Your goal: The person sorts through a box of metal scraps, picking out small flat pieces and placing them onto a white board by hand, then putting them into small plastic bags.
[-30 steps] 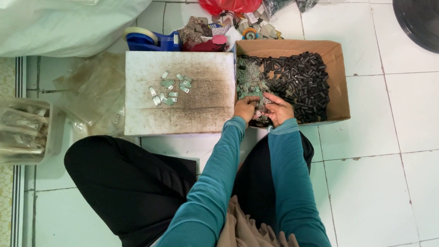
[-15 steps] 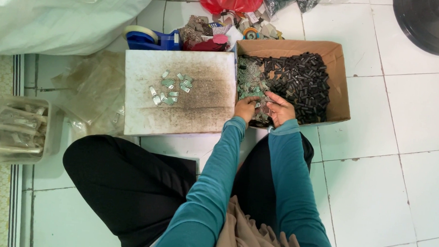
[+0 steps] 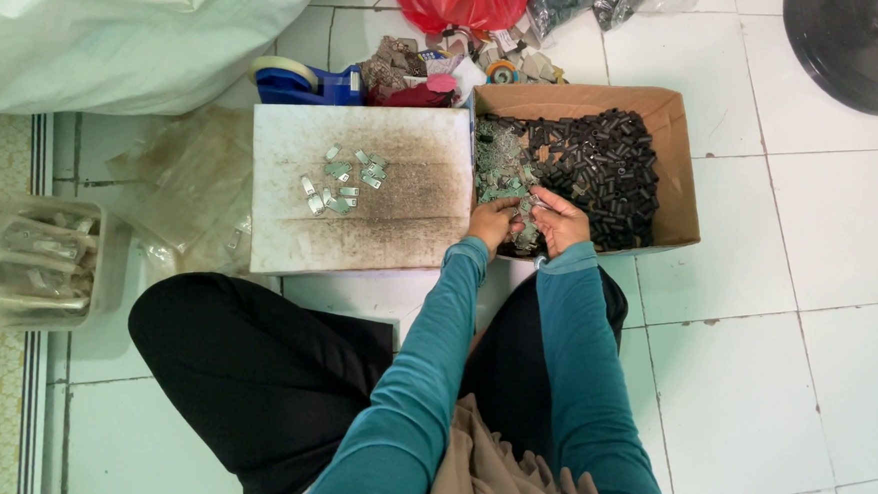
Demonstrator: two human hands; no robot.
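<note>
item: person seated on a white tiled floor [image 3: 802, 396], black trousers, teal sleeves, both arms reaching forward.

left hand [image 3: 491, 225] – at the near edge of a cardboard box [image 3: 683, 170], fingers curled and pressed together on a small grey-green part; exactly what they pinch is too small to tell.

right hand [image 3: 561, 221] – just beside the left, touching it over the same spot, fingers bent inward on the same clump of parts.

box contents – grey-green parts [image 3: 501, 165] on the left side, a large heap of small black parts [image 3: 603, 165] filling the rest.

white board [image 3: 362, 188] – left of the box, stained; a small cluster of silvery finished pieces [image 3: 342, 182] lies on it, well apart from the hands.

progress, judged: only a handful set out, the box heap largely unworked – early stage.

beyond: blue tape dispenser [image 3: 303, 79], red bag [image 3: 462, 0], large white sack [image 3: 120, 20].
</note>
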